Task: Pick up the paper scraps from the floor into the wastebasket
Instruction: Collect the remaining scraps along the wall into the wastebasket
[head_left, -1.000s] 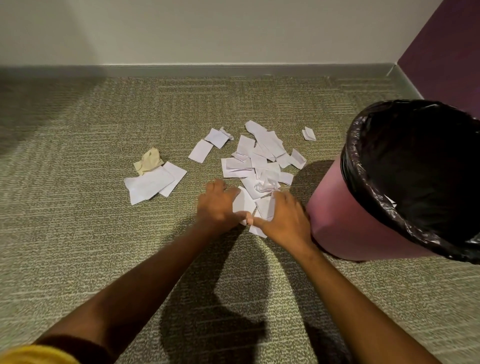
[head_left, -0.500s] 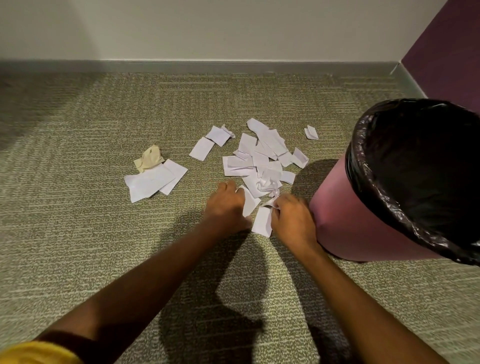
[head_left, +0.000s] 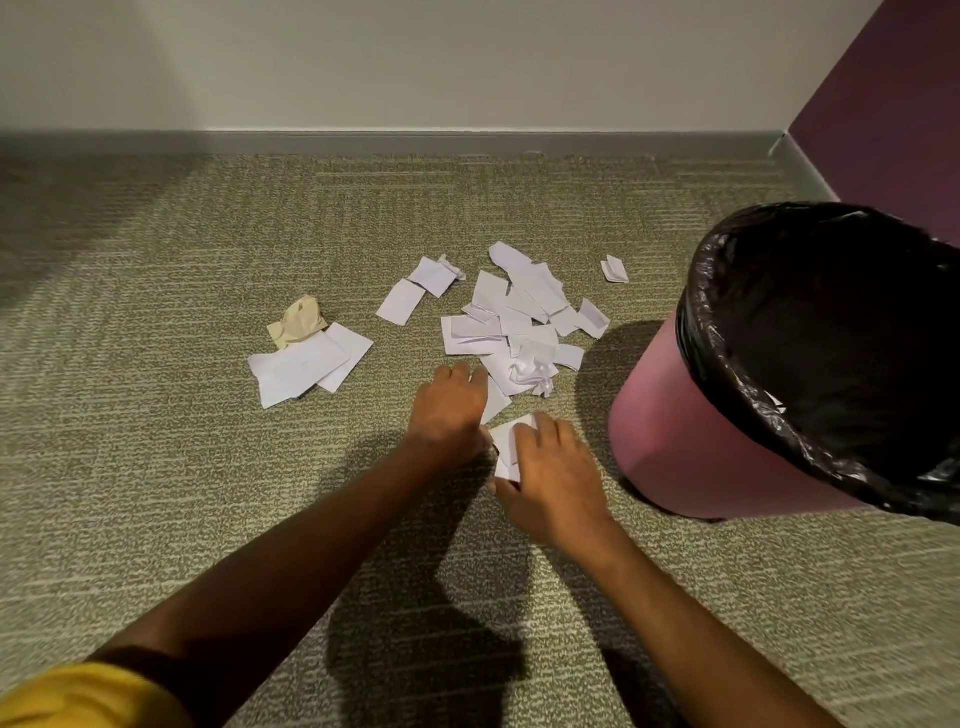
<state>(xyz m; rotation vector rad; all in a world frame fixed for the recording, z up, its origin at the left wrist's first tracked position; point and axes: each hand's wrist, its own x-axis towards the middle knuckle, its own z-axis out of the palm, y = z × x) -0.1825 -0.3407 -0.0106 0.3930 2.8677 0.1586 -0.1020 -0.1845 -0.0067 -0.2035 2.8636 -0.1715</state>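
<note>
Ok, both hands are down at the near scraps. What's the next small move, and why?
Probably lift the right hand with the scrap it grips and swing it over the wastebasket. The wastebasket stands open just to its right, and most of the pile lies on the carpet, so emptying that hand first seems sensible.

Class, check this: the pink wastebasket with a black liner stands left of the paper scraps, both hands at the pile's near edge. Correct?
No. The head view shows the pink wastebasket with a black liner standing right of the paper scraps; the left hand and right hand are at the pile's near edge.
</note>
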